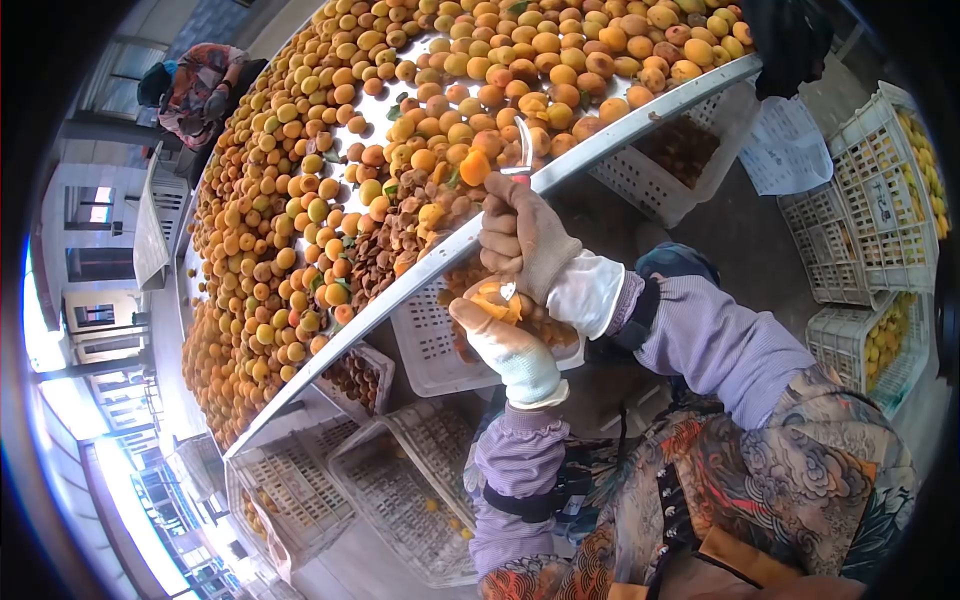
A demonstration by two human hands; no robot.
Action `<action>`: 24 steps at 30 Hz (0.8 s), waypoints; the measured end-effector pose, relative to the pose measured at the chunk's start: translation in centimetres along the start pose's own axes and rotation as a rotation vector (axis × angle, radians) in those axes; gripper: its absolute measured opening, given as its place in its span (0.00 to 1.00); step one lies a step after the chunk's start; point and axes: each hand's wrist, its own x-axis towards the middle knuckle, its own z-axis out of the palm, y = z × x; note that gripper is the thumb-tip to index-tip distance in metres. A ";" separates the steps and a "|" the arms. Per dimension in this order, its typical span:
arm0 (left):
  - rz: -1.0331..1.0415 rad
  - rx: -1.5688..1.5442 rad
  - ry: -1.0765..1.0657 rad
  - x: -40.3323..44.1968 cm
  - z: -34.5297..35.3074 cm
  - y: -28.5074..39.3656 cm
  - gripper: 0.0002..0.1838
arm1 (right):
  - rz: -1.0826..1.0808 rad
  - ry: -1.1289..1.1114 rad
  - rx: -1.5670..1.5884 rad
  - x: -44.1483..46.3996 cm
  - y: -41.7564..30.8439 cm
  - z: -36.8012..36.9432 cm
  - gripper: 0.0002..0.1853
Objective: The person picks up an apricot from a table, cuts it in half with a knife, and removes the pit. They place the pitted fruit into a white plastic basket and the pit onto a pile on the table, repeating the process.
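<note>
My right hand (525, 235), in a stained beige work glove, is closed around a small knife (526, 145). Its curved blade sticks out past the fist, over the table edge, with a bit of red at its base. Just below, my left hand (510, 350), in a pale glove with an orange-stained thumb, is closed on an opened apricot (498, 300) whose orange flesh shows. The two hands are close together, above a white perforated crate (430, 350) holding orange fruit. Beyond the table's metal rim (400, 290), a heap of brown apricot pieces (385, 245) lies near my hands.
Whole apricots (270, 230) cover the sloping-looking metal table. Crates (400, 490) stand beneath it, and stacked crates of yellow fruit (880, 200) stand at the right. Another white crate (670, 170) is under the near rim. A person (200, 95) is at the table's far side.
</note>
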 end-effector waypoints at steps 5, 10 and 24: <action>-0.058 -0.022 -0.031 0.3 -0.3 -0.2 0.33 | -0.097 -0.045 -0.177 -1.0 -0.2 0.5 0.16; -0.148 -0.215 0.289 1.3 1.1 -2.0 0.30 | -0.322 -0.411 -0.601 -1.5 1.0 -0.2 0.12; -0.721 -0.352 -0.236 1.3 -2.8 0.1 0.27 | -0.287 -0.596 -0.791 -0.4 2.1 -0.8 0.16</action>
